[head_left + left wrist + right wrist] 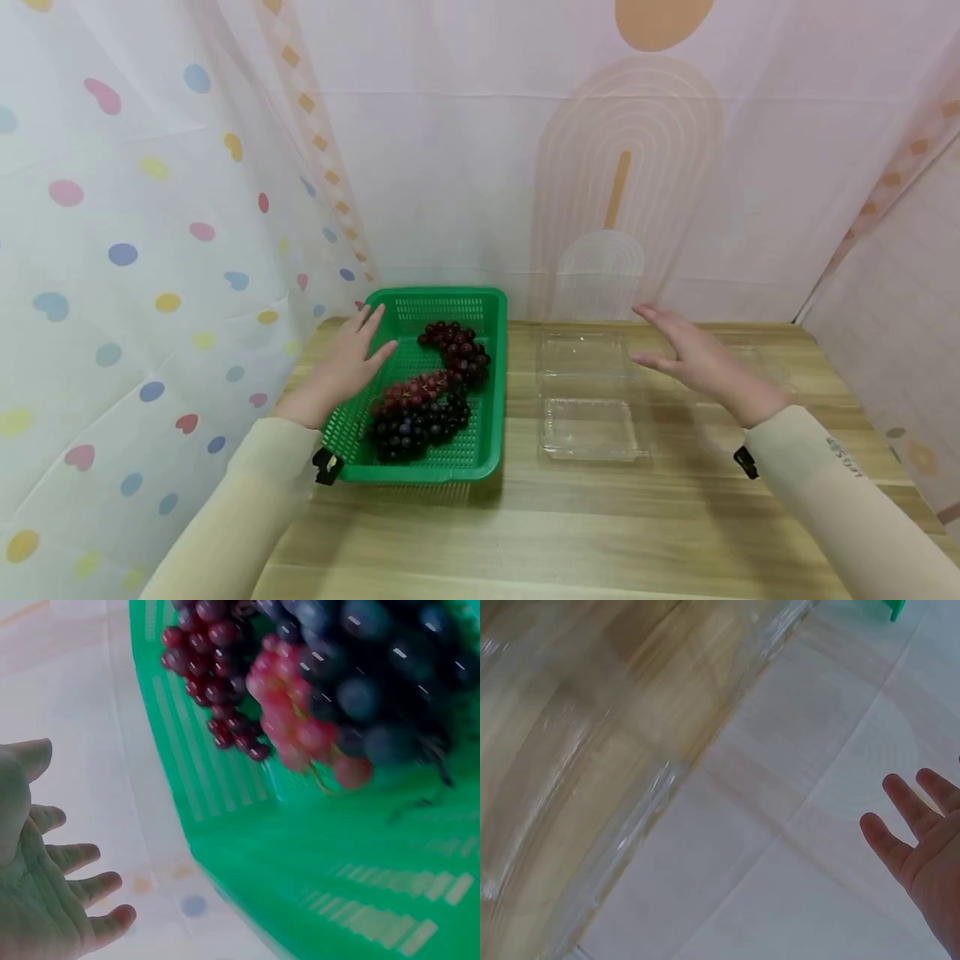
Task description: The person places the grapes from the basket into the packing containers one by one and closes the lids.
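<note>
A green plastic basket point(491, 450) stands on the left of the table with bunches of grapes inside. Dark red grapes point(459, 346) lie toward its back, lighter red grapes point(412, 390) in the middle and black grapes point(416, 429) at the front. My left hand point(345, 362) hovers above the basket's left side, fingers spread and holding nothing. To the right of the basket sits a clear plastic box point(588, 425) with its lid folded back. My right hand point(693, 358) is raised to the right of that box, fingers extended, with nothing held.
Another clear plastic container point(750, 367) seems to lie behind my right hand, partly hidden. Wood-grain tabletop point(540, 533) stretches in front of the basket and box. A patterned curtain point(450, 167) hangs along the back and the left side.
</note>
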`<state>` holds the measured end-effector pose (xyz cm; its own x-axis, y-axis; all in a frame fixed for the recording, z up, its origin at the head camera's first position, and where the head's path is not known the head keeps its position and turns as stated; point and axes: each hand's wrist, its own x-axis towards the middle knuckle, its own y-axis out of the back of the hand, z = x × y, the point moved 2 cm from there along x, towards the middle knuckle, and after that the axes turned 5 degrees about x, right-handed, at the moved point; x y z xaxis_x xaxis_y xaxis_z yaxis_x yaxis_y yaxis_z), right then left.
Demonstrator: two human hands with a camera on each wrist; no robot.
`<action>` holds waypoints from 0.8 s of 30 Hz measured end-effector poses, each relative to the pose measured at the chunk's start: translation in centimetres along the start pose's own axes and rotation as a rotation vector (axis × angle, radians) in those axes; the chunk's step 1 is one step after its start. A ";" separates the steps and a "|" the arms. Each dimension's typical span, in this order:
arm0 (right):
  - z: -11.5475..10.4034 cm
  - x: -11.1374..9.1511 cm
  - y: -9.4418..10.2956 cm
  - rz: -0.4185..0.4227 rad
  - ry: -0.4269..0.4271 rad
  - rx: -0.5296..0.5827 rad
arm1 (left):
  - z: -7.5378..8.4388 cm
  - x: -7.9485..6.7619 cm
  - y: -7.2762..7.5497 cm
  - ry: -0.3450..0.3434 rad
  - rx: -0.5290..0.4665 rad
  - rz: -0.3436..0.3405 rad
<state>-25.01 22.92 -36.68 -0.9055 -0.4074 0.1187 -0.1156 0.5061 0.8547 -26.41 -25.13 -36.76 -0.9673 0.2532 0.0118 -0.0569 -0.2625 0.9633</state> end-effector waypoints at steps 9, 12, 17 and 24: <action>-1.7 1.5 -1.8 -0.029 0.039 0.066 | -3.7 -2.4 -0.5 0.087 -0.131 -0.023; -2.4 2.0 -2.5 -0.036 0.052 0.081 | -4.9 -2.9 -0.9 0.108 -0.195 -0.028; -3.9 2.9 -3.7 -0.043 0.074 0.114 | -6.2 -3.6 -1.6 0.139 -0.306 -0.039; -6.5 4.4 -5.8 -0.022 0.163 0.199 | -7.0 -4.6 -2.5 0.249 -0.407 -0.104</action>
<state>-25.63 13.24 -37.81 -0.8258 -0.5292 0.1950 -0.2271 0.6285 0.7439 -23.53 -32.15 -41.11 -0.9783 0.0801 -0.1913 -0.2003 -0.6031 0.7721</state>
